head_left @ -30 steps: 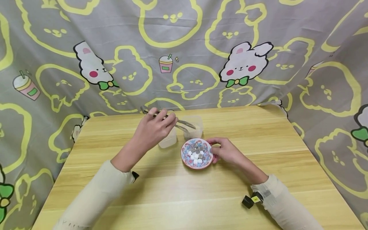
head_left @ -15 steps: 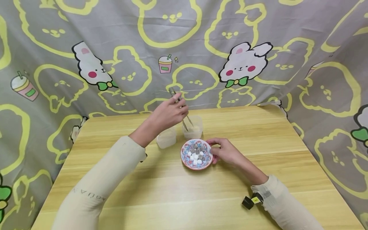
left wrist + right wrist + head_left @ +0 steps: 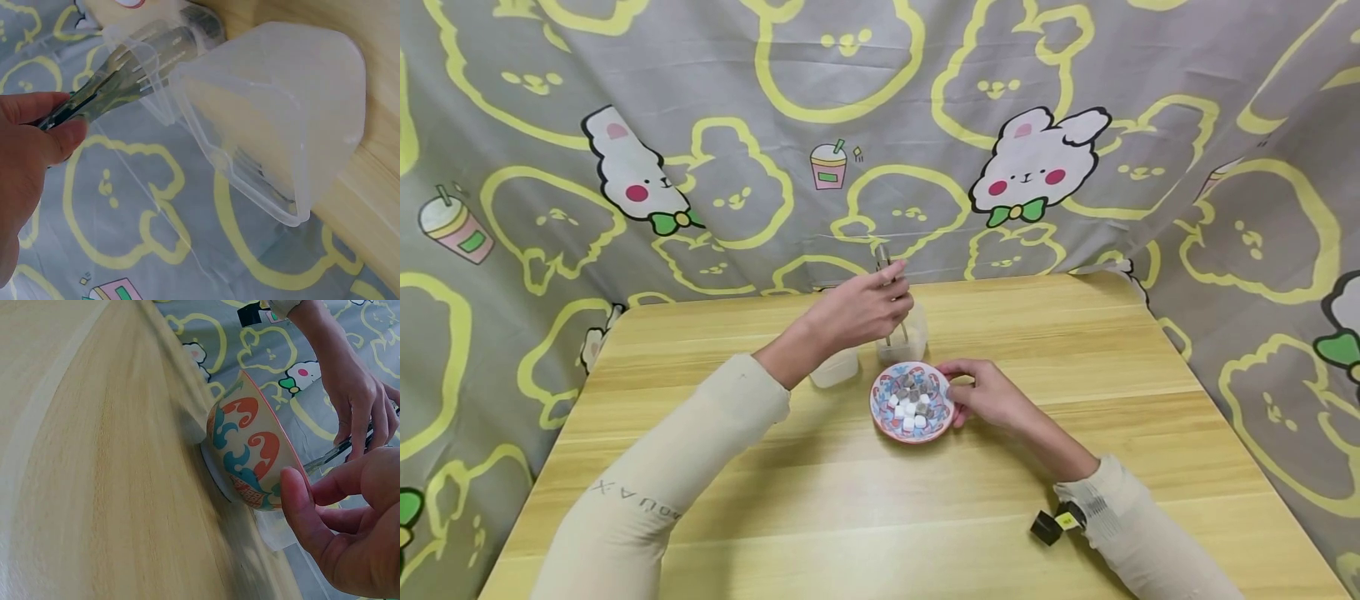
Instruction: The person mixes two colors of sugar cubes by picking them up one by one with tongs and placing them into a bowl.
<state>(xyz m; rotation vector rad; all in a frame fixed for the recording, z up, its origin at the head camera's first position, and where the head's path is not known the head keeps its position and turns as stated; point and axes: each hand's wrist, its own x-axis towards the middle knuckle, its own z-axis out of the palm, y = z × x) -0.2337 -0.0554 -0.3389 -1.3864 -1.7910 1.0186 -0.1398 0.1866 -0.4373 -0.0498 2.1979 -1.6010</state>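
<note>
My left hand (image 3: 865, 310) grips a pair of metal tongs (image 3: 882, 253). In the left wrist view the slotted ends of the tongs (image 3: 128, 62) reach down into a clear plastic tub (image 3: 919, 335); whether they hold anything cannot be made out. My right hand (image 3: 991, 395) pinches the right rim of a patterned bowl (image 3: 883, 427) between thumb and fingers. White cubes (image 3: 909, 423) and grey-brown cubes (image 3: 905, 395) lie together in the bowl. The right wrist view has the bowl's side (image 3: 247, 447) with red and blue swirls, standing on the table.
A second clear tub (image 3: 837, 370) stands left of the first, partly behind my left arm; in the left wrist view this tub (image 3: 319, 94) appears large. A wooden table (image 3: 835, 517) bears everything. Patterned grey cloth (image 3: 715, 75) hangs behind the table's far edge.
My left hand has moved right from above the left tub, turning the tongs upright and lowering their ends into the right tub. My right hand and the bowl have hardly moved.
</note>
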